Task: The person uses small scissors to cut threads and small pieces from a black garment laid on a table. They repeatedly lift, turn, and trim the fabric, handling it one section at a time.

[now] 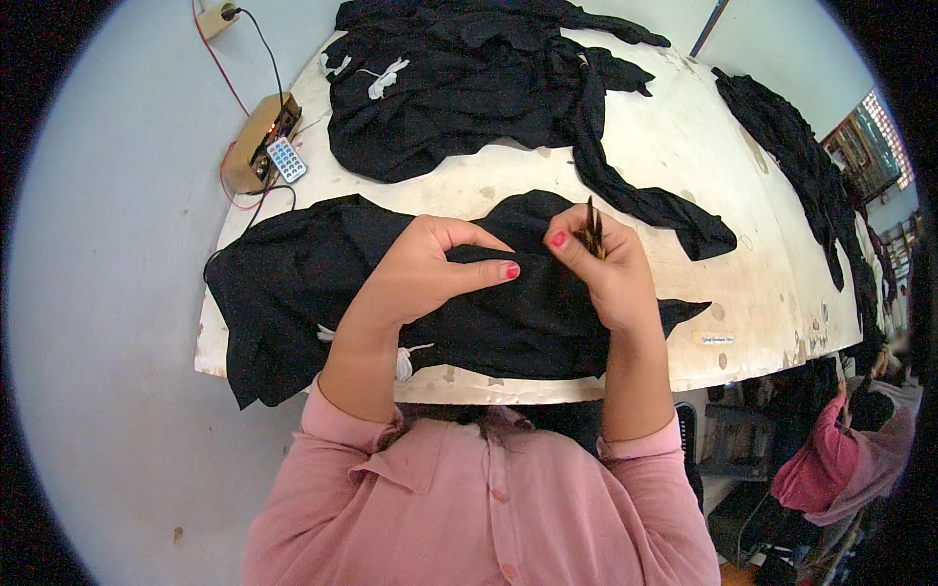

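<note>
Black cloth (518, 327), pinched in my left hand (428, 271); snips (592, 232), gripped in my right hand (618, 272); white label (713, 338), on worktop (762, 317), lettering too small to read.

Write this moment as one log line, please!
left fingers: pinching black cloth | right fingers: holding snips | beneath: pale table

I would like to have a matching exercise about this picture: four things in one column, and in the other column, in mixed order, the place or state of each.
Things:
1. left hand
2. small snips
3. remote control
4. socket

Places or states:
A. held in the right hand
B. on the wall, with a black plug in it
C. pinching the black cloth
D. beside the brown box

Right pairs: 1-C, 2-A, 3-D, 4-B
</note>
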The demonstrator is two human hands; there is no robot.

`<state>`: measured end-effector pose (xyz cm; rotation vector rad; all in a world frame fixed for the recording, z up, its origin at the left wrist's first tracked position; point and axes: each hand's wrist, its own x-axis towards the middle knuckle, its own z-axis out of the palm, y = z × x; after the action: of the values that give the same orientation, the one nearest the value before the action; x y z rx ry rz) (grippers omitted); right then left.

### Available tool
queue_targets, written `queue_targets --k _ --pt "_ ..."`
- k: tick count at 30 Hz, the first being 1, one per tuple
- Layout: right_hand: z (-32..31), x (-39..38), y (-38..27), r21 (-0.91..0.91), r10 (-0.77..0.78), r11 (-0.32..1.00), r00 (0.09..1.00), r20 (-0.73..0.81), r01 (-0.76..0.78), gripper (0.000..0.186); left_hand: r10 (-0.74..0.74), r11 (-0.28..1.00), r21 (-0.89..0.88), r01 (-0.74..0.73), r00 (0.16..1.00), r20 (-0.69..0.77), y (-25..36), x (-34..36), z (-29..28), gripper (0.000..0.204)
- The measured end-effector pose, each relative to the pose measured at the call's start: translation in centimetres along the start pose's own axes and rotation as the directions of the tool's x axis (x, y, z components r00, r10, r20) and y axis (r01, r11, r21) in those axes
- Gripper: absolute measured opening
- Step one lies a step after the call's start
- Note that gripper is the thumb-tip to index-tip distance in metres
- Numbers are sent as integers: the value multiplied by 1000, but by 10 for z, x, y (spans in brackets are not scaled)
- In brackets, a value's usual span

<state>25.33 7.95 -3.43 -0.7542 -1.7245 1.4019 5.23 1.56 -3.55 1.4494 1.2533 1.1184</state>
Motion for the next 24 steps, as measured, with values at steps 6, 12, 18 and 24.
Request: queue_targets --k 6,12,18,24 --pt "-18 -5 1 203 15 979 1000 -22 -10 9 13 1000 -9 -13 1000 22 -2 -2 -4 26" --pt "8 -5 -3 -386 -314 857 940 134 341 10 -33 993 -110 43 996 84 -3 -1 -5 26" --pt "7 -1 1 -463 -371 816 928 36 345 12 -32 997 -70 38 996 83 -3 -1 -4 25" --pt "9 -6 -9 -656 -485 656 875 11 372 10 -29 988 -150 31 999 16 -8 1 3 24"
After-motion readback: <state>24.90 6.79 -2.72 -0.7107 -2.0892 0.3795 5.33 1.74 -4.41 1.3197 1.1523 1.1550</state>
